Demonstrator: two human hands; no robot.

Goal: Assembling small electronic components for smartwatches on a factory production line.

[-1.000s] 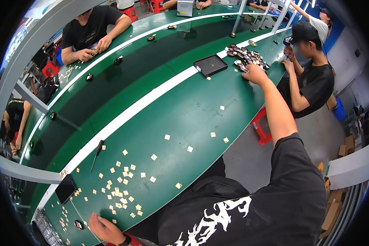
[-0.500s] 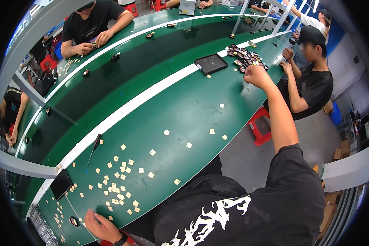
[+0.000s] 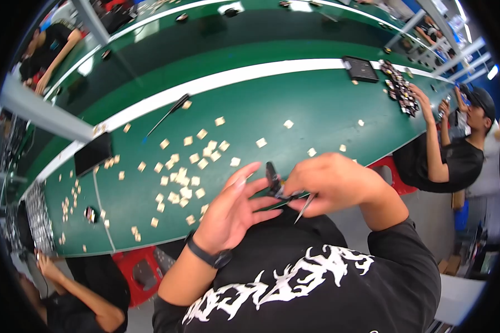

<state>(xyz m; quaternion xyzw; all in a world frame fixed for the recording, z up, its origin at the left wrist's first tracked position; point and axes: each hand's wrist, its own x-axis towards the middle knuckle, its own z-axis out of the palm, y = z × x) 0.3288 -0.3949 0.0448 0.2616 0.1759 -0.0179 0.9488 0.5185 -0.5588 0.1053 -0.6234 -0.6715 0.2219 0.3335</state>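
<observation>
A: Where is the small black part?

B: Near the centre of the frame, between the 2 hands, by the near edge of the green table.

A: What are the fingers doing?

B: On the right hand, thumb and index finger are drawn together, pinching the part at its lower end. The other fingers are curled in, and a thin pale strip sticks out below them. The left hand has its fingers spread, with the tips close to the part; I cannot tell whether any touch it.

A: And around them?

B: Cream squares lie scattered left of centre. Beyond them, toward the upper left, lies 1 screwdriver with a black handle. A dark flat panel lies at the left. In the upper right, a black tray sits near a heap of black pieces, with a co-worker's hand at the heap's right side.
</observation>
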